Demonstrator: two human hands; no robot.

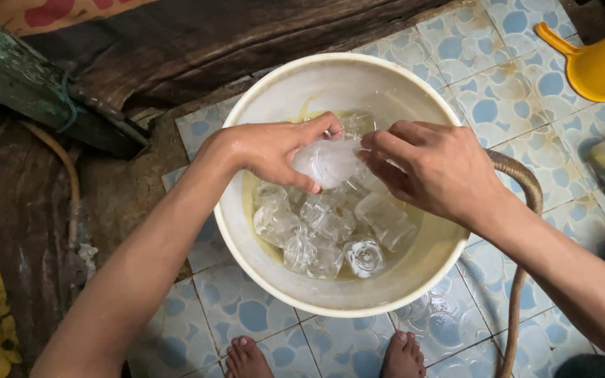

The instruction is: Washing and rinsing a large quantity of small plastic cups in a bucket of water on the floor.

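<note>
A large cream plastic basin [246, 241] stands on the tiled floor and holds soapy water with several clear drinking glasses [327, 234] lying in it. Above the water my left hand [267, 147] grips one soapy clear glass [327, 162] by its side. My right hand [435, 168] meets it from the right, its fingertips touching the glass's rim end. Both forearms reach in from the bottom corners.
A yellow plastic dipper [600, 63] sits at the top right. A brown hose [526, 210] curls around the basin's right side. Dark wooden boards [197, 42] run along the top, and my bare feet [246, 357] rest on the blue patterned tiles below the basin.
</note>
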